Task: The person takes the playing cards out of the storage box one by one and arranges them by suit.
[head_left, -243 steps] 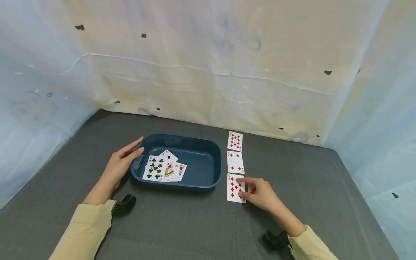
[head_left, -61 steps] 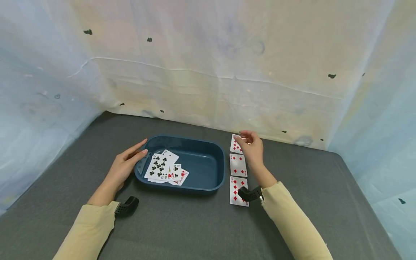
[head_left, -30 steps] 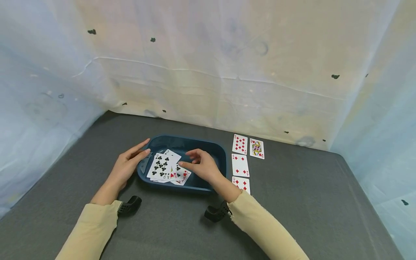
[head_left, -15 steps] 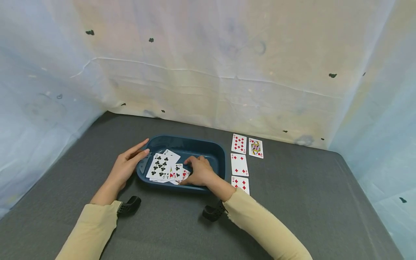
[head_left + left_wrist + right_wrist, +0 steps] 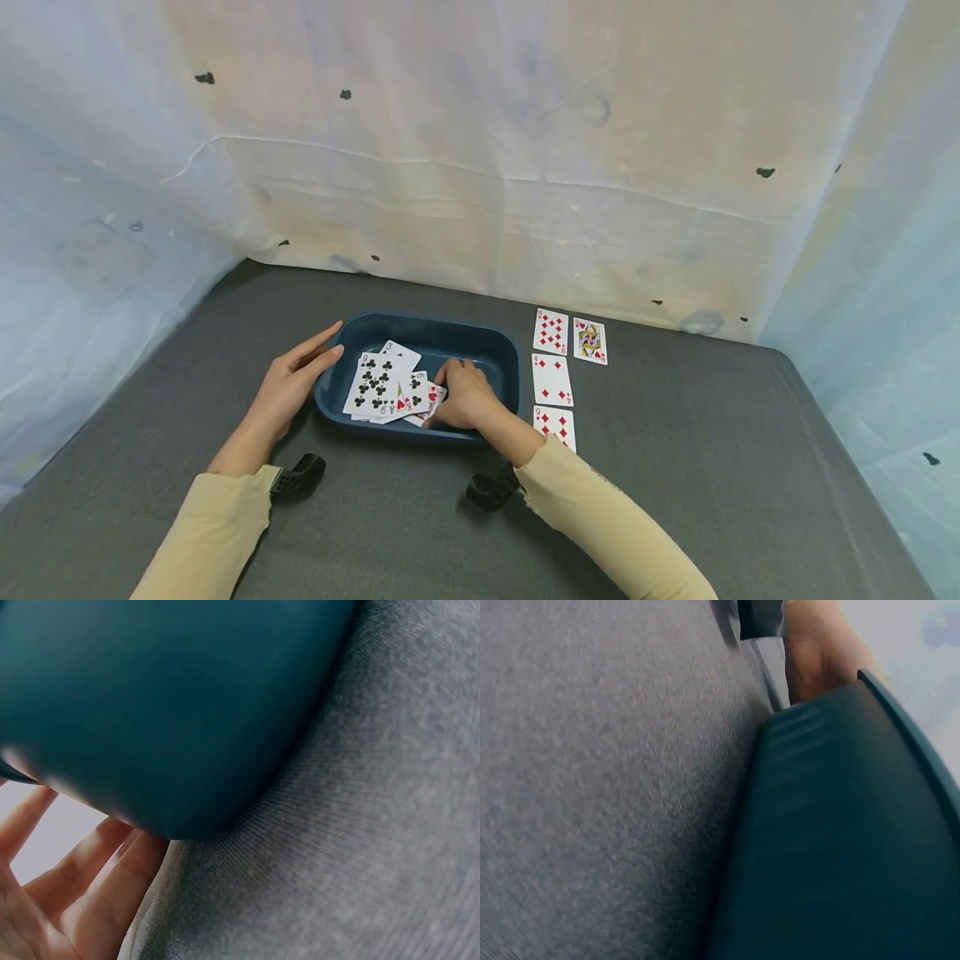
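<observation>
A dark blue tray (image 5: 457,333) holds an overlapping pile of face-up playing cards, topped by a nine of clubs (image 5: 372,385). At its left end my left hand (image 5: 290,379) rests with spread fingers against the outer wall, thumb at the rim. Those fingers (image 5: 94,889) lie fairly straight in the left wrist view. My right hand (image 5: 467,398) reaches inside and pinches the right edge of a heart playing card (image 5: 435,393) in the pile, thumb near the front wall. Its fingertips are hidden in the right wrist view behind the tray wall (image 5: 840,840).
Right of the tray, diamond cards lie in a column: one at the back (image 5: 551,331), a four (image 5: 552,380) and a nine (image 5: 553,423) partly behind my right sleeve. A heart queen (image 5: 590,341) lies beside the back card. Cloth walls (image 5: 525,208) enclose the grey table (image 5: 675,417).
The heart queen has appeared beside the back diamond card. My right hand has moved from there into the tray onto the cards. The pile has just shifted slightly right. My left hand stays put.
</observation>
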Demonstrator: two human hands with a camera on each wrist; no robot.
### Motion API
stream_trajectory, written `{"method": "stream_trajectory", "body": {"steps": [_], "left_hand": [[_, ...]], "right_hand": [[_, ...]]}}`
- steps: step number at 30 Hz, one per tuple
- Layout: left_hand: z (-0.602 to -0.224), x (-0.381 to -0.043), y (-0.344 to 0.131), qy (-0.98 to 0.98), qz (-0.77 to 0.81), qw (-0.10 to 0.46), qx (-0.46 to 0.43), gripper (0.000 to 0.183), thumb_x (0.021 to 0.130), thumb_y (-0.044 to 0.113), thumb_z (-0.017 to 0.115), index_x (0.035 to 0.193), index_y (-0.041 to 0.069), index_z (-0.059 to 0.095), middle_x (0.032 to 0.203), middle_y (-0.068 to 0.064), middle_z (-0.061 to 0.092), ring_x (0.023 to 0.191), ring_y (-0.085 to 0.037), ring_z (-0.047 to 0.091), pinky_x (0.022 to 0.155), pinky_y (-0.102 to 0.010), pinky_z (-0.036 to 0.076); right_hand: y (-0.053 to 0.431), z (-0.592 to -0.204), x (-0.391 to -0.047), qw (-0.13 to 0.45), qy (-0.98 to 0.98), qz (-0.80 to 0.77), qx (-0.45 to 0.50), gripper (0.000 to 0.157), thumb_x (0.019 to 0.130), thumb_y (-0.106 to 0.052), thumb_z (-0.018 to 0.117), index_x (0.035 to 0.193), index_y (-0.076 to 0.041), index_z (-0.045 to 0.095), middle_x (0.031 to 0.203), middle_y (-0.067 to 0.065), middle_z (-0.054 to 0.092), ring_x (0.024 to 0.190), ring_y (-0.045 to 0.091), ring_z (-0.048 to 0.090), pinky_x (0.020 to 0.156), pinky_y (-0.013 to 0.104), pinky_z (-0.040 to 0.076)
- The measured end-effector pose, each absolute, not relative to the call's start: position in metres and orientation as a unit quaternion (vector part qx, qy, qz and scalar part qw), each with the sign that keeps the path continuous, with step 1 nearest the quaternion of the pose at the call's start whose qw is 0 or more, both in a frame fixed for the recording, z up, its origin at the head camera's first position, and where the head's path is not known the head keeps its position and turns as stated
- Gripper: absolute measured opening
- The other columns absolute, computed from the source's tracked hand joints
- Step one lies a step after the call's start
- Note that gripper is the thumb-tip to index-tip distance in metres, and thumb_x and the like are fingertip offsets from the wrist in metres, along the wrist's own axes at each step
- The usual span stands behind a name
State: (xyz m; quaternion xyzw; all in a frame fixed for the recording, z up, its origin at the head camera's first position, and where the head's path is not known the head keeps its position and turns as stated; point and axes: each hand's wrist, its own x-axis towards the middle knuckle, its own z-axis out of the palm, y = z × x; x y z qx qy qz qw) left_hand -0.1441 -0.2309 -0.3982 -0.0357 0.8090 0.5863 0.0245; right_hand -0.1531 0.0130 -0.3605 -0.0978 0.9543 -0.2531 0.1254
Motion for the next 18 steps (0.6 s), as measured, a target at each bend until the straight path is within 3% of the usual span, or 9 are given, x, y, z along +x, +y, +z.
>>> {"method": "stream_trajectory", "body": {"steps": [5, 12, 18], "left_hand": [[-0.398, -0.144, -0.23, 0.808, 0.587, 0.024, -0.038, 0.061, 0.095, 0.052, 0.051, 0.15, 0.033, 0.031, 0.151, -0.02, 0.034, 0.134, -0.039, 0.035, 0.098, -0.053, 0.038], [-0.398, -0.143, -0.23, 0.807, 0.589, 0.027, -0.037, 0.061, 0.095, 0.051, 0.052, 0.15, 0.033, 0.032, 0.145, -0.019, 0.041, 0.123, -0.032, 0.042, 0.081, -0.03, 0.044], [-0.398, -0.144, -0.231, 0.805, 0.592, 0.028, -0.036, 0.059, 0.097, 0.047, 0.052, 0.15, 0.033, 0.032, 0.144, -0.019, 0.042, 0.12, -0.032, 0.045, 0.075, -0.024, 0.046]], "right_hand": [[0.018, -0.359, -0.153, 0.101, 0.932, -0.34, -0.073, 0.03, 0.077, -0.009, 0.077, 0.096, -0.006, 0.054, 0.084, 0.008, 0.058, 0.074, 0.018, 0.05, 0.064, 0.028, 0.037], [0.028, -0.356, -0.155, 0.07, 0.872, -0.479, -0.07, 0.019, 0.09, -0.003, 0.056, 0.108, 0.0, 0.055, 0.077, 0.013, 0.058, 0.059, 0.023, 0.068, 0.055, 0.025, 0.05], [0.037, -0.35, -0.152, 0.02, 0.869, -0.488, -0.081, 0.017, 0.093, -0.006, 0.053, 0.101, -0.001, 0.067, 0.087, 0.015, 0.065, 0.06, 0.019, 0.069, 0.057, 0.025, 0.052]]}}
